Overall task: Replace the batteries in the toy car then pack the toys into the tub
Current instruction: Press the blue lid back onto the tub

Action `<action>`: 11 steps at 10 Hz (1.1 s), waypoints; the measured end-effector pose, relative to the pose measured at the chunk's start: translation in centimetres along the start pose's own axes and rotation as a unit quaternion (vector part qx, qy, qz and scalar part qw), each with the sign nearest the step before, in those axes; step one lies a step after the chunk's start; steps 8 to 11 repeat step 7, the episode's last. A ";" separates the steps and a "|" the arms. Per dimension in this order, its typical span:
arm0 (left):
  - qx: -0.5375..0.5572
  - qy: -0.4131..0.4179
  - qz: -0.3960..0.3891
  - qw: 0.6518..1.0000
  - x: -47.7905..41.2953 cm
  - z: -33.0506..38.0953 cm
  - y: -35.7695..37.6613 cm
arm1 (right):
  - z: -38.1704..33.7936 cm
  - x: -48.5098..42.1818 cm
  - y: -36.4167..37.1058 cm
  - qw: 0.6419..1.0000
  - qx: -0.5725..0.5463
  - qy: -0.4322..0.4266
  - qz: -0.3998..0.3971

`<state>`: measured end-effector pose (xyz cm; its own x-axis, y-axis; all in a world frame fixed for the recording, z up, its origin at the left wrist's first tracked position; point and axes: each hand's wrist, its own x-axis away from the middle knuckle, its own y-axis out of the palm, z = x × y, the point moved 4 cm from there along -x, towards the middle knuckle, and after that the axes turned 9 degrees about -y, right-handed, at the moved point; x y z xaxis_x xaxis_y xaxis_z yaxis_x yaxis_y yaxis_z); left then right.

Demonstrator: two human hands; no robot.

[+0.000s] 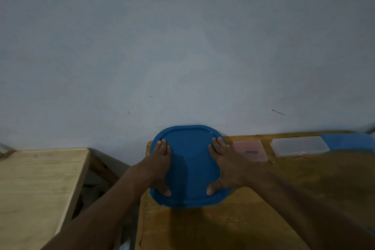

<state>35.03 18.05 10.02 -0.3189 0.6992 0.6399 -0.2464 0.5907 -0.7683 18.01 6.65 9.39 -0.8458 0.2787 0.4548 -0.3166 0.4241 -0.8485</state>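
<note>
A blue tub with its rounded square blue lid (189,166) on top stands at the far left corner of the brown wooden table (253,219), against the wall. My left hand (159,167) lies flat on the lid's left side, fingers straight, thumb near the front edge. On the lid's right side my right hand (223,168) presses down the same way. The lid hides whatever is in the tub. No toy car or batteries are in view.
A pinkish translucent flat case (250,150) lies just right of the tub, then a clear plastic case (299,145) and a blue object (351,141) at the far right. A lighter wooden table (38,189) stands to the left across a gap. A grey wall rises behind.
</note>
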 end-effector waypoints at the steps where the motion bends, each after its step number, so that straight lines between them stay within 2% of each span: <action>1: -0.014 -0.007 0.006 1.000 0.3 0.2 0.0 | -0.4 0.1 0.0 1.000 0.007 0.008 -0.007; 3: -0.024 -0.029 0.061 0.997 2.1 0.6 -0.3 | -1.4 0.9 -0.8 0.998 0.045 0.043 0.002; 4: 0.029 -0.015 0.164 0.986 5.0 1.4 0.3 | -3.1 3.0 -0.9 0.993 0.057 0.059 0.089; 5: 0.165 0.021 0.280 0.945 8.3 1.6 2.9 | -5.6 6.9 -0.9 0.963 -0.064 0.059 0.255; 6: 0.256 0.053 0.316 0.912 12.2 0.8 7.9 | -7.2 12.7 -2.2 0.900 -0.167 0.077 0.395; 7: 0.270 0.097 0.346 0.893 18.7 2.9 8.5 | -9.5 19.5 -5.6 0.831 -0.195 0.040 0.520; 11: 0.270 0.097 0.346 0.893 18.7 2.9 8.5 | -9.5 19.5 -5.6 0.831 -0.195 0.040 0.520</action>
